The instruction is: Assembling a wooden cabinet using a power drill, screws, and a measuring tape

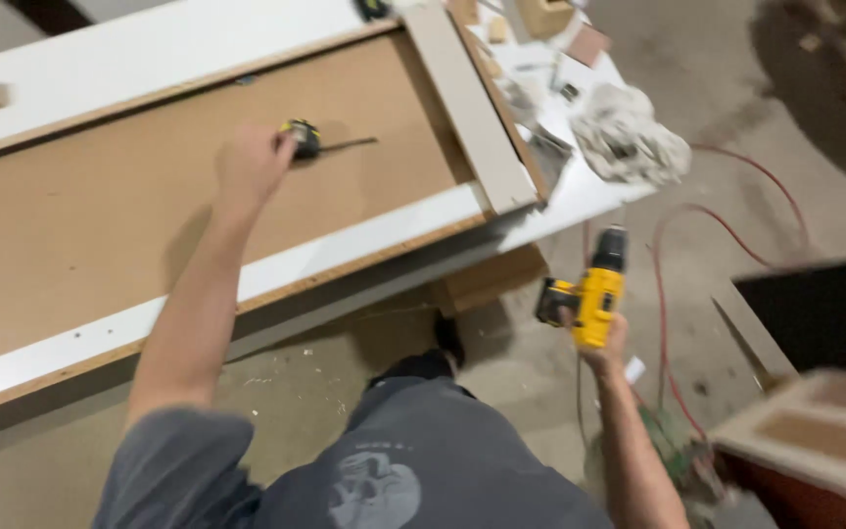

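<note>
The left hand (pixel 250 165) reaches far across a brown panel (pixel 129 216) and closes its fingers on a small black and yellow tape measure (pixel 302 138), whose short dark blade sticks out to the right along the board. The right hand (pixel 603 343) hangs low on the right, off the edge of the work, clenched round the handle of a yellow drill (pixel 594 289) with its black chuck pointing up and away.

The panel is flat, matte fibreboard, framed by smooth white strips along its near and far sides. A pale grey board (pixel 472 108) lies across its right end, running from far to near. Right of that board the white top (pixel 589 191) is cluttered: a crumpled whitish rag (pixel 629 137), small wood offcuts (pixel 587 44) and bits of hardware too small to tell. This clutter lies between the drill and the panel's right end.

A thin red cable (pixel 727 230) loops over the dusty grey concrete floor (pixel 697 88) on the right. In the near right corner stands a boxy cabinet piece (pixel 824 431) with pale edges and a brown recess, and beside it a dark flat panel (pixel 824 313). The person's grey shirt fills the near middle.
</note>
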